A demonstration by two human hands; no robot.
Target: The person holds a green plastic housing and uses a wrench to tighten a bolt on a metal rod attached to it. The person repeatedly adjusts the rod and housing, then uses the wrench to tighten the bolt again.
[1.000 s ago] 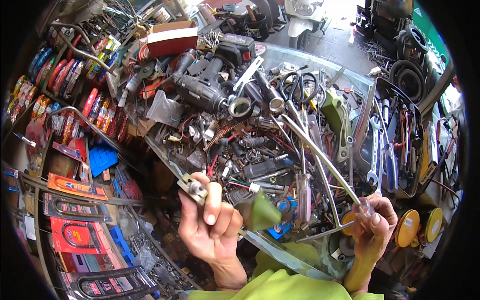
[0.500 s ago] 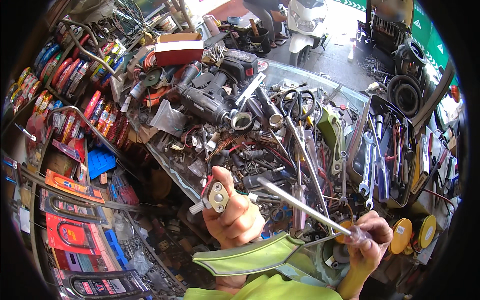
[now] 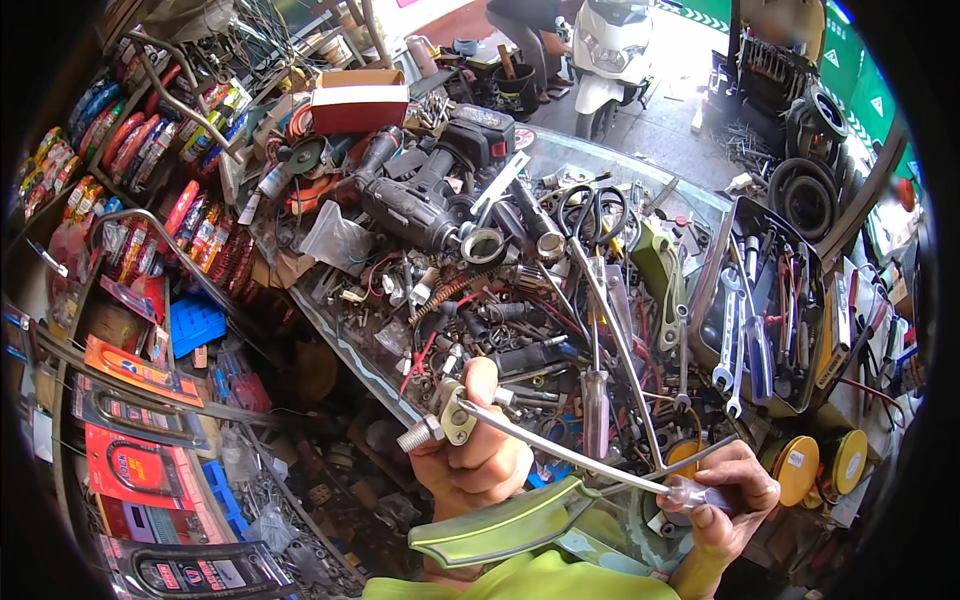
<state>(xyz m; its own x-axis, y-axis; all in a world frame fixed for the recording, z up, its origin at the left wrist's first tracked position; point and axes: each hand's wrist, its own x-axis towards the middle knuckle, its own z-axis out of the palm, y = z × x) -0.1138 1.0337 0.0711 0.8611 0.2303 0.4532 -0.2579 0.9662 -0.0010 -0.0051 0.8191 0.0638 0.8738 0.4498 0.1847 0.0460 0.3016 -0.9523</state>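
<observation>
My left hand [image 3: 488, 462] is closed around a small metal fitting [image 3: 455, 424] with a pale oval flange, screws in its face and a threaded stub pointing left. My right hand [image 3: 737, 492] grips the clear handle of a screwdriver [image 3: 565, 455]. Its long shaft runs leftward, and the tip meets the upper part of the flange; whether it sits in a screw slot I cannot tell. Lime-green cloth [image 3: 505, 525] lies below and in front of my hands, hiding part of my left wrist.
Beyond my hands, a glass-topped counter [image 3: 640, 150] is heaped with loose parts, a black power drill [image 3: 410, 205] and scissors [image 3: 600, 215]. A tool bin [image 3: 712, 290] with wrenches stands right. Packaged goods [image 3: 140, 465] hang left. Behind are a white scooter [image 3: 605, 50] and a person [image 3: 525, 40].
My right hand has lowered and tilted the screwdriver, bringing its tip left onto the fitting. The fitting has turned and dropped slightly in my left hand. The person behind bends lower.
</observation>
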